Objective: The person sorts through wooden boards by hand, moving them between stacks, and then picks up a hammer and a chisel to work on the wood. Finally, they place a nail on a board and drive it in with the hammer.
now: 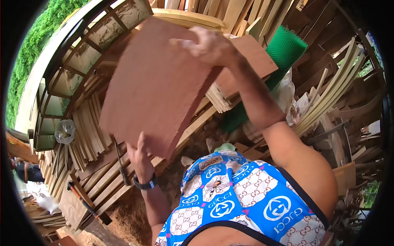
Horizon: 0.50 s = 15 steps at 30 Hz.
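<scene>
Reddish-brown board (152,86): the largest piece, held up at a slant between the two hands, above the planks; its upper right edge lay in the right fingers, its lower edge in the left.
Sleeveless shirt (234,188): blue and white, printed with GUCCI, below the board in view.
Pale wooden slats (88,135): side by side, left of the board, partly covered by it.
Green mesh roll (287,47): beyond the right forearm.
Smaller reddish-brown board (252,57): beside the mesh, partly behind the right arm.
Right hand (209,45): bent around the edge, some fingers over the upper face; the grip underneath was hidden.
Left hand (140,158): partly open, pinching the edge, one digit extended over the near face, others partly hidden behind.
Hammer (88,205): orange-and-black handle, lying on wood at lower left.
Thin-shafted tool (122,168): across planks, near the left hand.
Clear plastic bag (65,132): crumpled, beside the slats.
Wristwatch (145,183): dark, on the left wrist.
</scene>
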Each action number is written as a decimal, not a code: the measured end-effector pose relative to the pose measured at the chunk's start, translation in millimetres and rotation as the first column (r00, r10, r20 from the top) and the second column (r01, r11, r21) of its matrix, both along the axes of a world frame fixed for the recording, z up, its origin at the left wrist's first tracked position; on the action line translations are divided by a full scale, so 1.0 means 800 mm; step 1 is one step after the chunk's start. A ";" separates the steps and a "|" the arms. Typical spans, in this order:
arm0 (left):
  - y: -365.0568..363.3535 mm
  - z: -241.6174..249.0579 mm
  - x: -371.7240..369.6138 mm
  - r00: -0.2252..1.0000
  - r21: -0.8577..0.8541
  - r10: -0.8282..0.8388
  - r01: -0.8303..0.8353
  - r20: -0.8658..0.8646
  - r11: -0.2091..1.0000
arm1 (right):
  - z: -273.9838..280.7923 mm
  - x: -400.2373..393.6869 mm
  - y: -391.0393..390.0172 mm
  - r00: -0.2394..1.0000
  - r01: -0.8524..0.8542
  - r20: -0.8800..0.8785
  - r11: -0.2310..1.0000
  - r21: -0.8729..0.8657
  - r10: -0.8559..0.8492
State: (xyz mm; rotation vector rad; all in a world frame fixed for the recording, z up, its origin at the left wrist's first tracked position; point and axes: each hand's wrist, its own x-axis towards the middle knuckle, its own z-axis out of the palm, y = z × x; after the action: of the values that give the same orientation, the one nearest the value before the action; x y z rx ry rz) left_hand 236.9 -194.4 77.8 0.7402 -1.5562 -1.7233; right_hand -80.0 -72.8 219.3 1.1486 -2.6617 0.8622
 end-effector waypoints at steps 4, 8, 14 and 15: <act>0.016 0.025 -0.077 0.967 0.044 -0.199 0.195 0.160 0.980 | -0.033 -0.081 0.097 0.999 0.021 0.025 0.991 0.135 -0.025; 0.045 0.069 -0.160 0.910 0.046 -0.343 0.342 0.232 0.938 | -0.042 -0.136 0.187 0.982 0.143 0.106 0.980 0.137 -0.158; 0.050 0.089 -0.254 0.826 -0.227 -0.374 0.496 0.423 0.838 | -0.037 -0.185 0.246 0.891 0.301 0.330 0.949 0.088 -0.313; 0.057 0.095 -0.266 0.805 -0.335 -0.329 0.526 0.494 0.782 | -0.041 -0.194 0.256 0.888 0.310 0.327 0.946 0.097 -0.324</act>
State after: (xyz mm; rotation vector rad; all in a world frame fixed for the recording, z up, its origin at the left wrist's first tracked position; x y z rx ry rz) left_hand 23.9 -149.0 153.5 0.5341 -2.4927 -1.4468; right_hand -235.1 131.9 186.4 0.5777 -3.0339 1.0212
